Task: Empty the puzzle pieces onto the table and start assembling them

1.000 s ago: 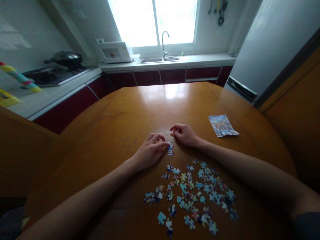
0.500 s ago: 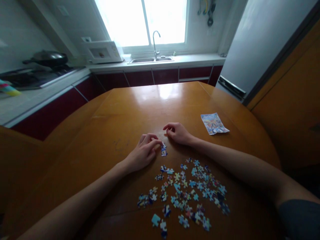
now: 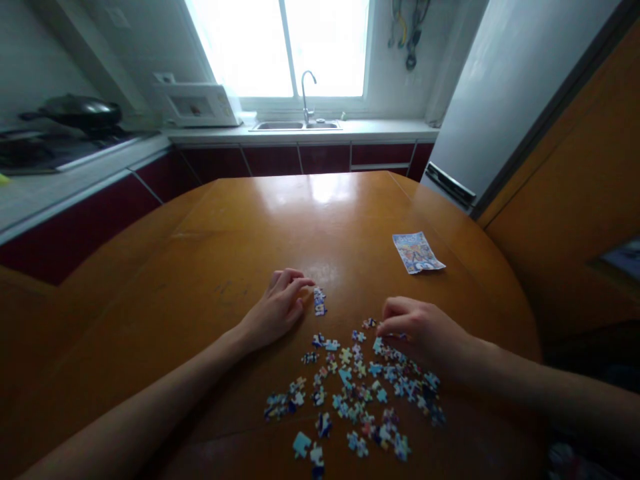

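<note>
Several loose jigsaw pieces (image 3: 350, 390) lie scattered on the near part of a round wooden table (image 3: 280, 220). A small joined cluster of pieces (image 3: 319, 301) sits a little beyond them. My left hand (image 3: 275, 310) rests on the table with its fingers curled, fingertips just left of that cluster. My right hand (image 3: 423, 333) lies over the right upper edge of the scattered pieces, its fingers curled and pinched down on them; what it grips is hidden.
A small printed puzzle picture (image 3: 417, 252) lies on the table at the right. Behind the table run a kitchen counter with a sink and tap (image 3: 305, 113), a microwave (image 3: 197, 105) and a wok on a stove (image 3: 80, 113). A refrigerator (image 3: 500, 100) stands at the right.
My right hand has left the spot beside the joined cluster and come back toward me onto the scattered pieces. My left hand has stayed by the cluster. The view has swung slightly.
</note>
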The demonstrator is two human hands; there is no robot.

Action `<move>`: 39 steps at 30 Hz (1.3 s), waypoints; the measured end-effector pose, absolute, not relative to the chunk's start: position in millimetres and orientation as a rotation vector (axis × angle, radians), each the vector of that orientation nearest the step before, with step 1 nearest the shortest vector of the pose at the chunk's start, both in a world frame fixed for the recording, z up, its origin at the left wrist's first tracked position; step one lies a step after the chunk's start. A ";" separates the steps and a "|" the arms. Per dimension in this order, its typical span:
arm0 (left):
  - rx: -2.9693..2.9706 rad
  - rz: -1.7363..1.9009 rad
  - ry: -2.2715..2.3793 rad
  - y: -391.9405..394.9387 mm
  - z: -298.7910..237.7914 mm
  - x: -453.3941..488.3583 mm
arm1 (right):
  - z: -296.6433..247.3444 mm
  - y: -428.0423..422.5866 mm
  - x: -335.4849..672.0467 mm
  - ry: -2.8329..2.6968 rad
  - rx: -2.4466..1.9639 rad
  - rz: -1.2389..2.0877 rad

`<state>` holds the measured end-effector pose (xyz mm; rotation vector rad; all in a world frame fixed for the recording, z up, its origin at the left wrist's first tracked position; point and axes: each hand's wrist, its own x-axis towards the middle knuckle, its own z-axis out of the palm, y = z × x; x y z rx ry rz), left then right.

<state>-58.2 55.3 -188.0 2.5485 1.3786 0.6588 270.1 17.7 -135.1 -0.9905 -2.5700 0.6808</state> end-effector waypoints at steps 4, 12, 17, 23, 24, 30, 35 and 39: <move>2.550 0.661 1.374 55.4 -186.4 -56.8 | -154.5 -10.3 297.6 -2.524 -1.146 0.687; 2.549 0.672 1.395 54.7 -185.5 -56.1 | -161.0 -23.0 300.3 -2.516 -1.203 0.732; 2.537 0.686 1.401 54.5 -187.4 -56.1 | -159.5 -24.8 298.3 -2.571 -1.172 0.707; 2.523 0.708 1.394 53.5 -184.8 -54.4 | -166.7 -24.1 299.1 -2.524 -1.118 0.839; 2.523 0.708 1.389 53.3 -184.4 -54.3 | -166.1 -23.3 299.7 -2.513 -1.111 0.875; 2.547 0.744 1.389 52.9 -185.5 -53.8 | -138.0 4.0 291.0 -2.358 -1.093 0.986; 2.561 0.807 1.437 52.6 -185.4 -52.7 | -125.4 65.2 245.3 -2.172 -1.046 0.912; 2.607 0.787 1.407 50.5 -183.9 -52.9 | -143.8 111.0 195.8 -2.137 -0.982 0.934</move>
